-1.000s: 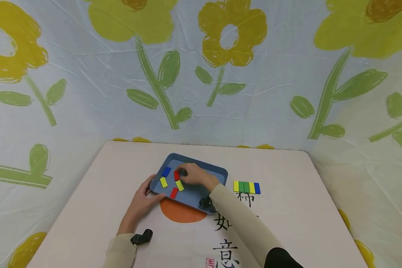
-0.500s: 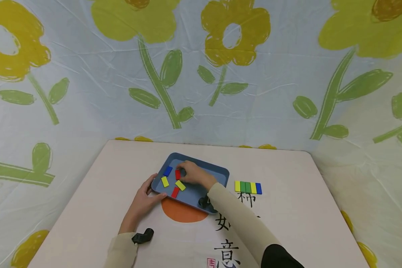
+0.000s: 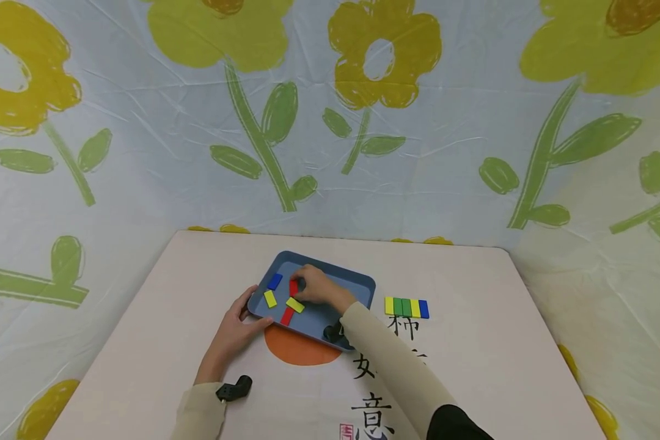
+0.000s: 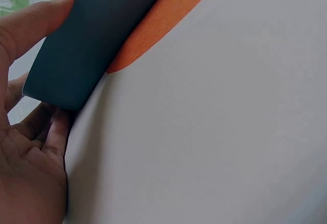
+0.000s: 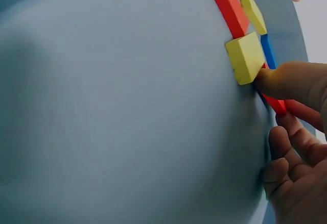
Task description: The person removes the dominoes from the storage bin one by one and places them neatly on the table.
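Note:
A blue-grey tray (image 3: 357, 279) sits tilted in angle on the table, with my left hand (image 3: 235, 322) gripping its near-left corner. In the left wrist view, the thumb (image 4: 43, 20) lies against the tray's wall (image 4: 84, 45) and other fingers reach beneath the corner. Inside the tray, my right hand (image 3: 321, 286) pinches a small red block (image 3: 293, 287) between thumb and fingers. A yellow block (image 5: 246, 58) is right at the thumb tip. Another red block (image 3: 287, 316) lies just below it. A blue block (image 3: 275, 281) and a second yellow block (image 3: 270, 299) lie farther left.
Right of the tray, a row of yellow, green and blue blocks (image 3: 406, 307) lies side by side on the table (image 3: 473, 354). The table cover carries an orange shape (image 3: 302, 351) and black characters (image 3: 371, 415). A flowered cloth (image 3: 434, 153) hangs behind.
The yellow block by my right thumb has turned to lie more crosswise, its end nearer the lower red block. The pinched red block has shifted slightly right. My left hand stays at the tray corner.

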Action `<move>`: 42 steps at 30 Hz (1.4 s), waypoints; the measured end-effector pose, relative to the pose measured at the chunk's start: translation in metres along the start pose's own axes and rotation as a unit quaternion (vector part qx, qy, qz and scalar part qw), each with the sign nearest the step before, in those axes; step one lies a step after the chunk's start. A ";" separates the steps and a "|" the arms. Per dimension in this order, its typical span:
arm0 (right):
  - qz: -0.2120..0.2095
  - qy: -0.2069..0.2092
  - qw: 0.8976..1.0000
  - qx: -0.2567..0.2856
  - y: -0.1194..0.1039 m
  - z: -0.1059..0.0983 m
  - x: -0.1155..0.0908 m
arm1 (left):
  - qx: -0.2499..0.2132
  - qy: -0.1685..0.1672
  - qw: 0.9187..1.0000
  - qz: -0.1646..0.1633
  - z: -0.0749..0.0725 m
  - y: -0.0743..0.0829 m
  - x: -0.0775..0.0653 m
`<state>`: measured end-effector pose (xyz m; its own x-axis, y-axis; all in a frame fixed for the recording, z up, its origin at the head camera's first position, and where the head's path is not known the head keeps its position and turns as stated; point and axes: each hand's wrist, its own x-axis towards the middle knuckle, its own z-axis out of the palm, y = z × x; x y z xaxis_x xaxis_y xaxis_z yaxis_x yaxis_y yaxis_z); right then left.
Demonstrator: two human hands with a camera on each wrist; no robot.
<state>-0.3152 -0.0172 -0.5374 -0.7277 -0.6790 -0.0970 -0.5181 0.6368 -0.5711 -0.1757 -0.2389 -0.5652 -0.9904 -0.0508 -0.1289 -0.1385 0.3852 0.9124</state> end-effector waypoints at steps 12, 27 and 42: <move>0.008 0.040 0.996 0.073 0.002 -0.015 -0.027 | 0.009 0.002 1.000 -0.007 0.000 -0.001 0.002; 0.013 0.106 0.985 0.139 0.008 -0.041 -0.088 | 0.020 0.004 1.000 -0.002 0.001 -0.005 0.003; 0.062 0.205 0.963 0.163 0.036 -0.047 -0.154 | 0.021 0.002 1.000 -0.007 0.002 -0.003 0.003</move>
<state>-0.2435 0.1277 -0.5047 -0.9258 -0.3611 0.1114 -0.2959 0.5096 -0.8079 -0.1783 -0.2381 -0.5689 -0.9884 -0.0605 -0.1396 -0.1521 0.4221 0.8937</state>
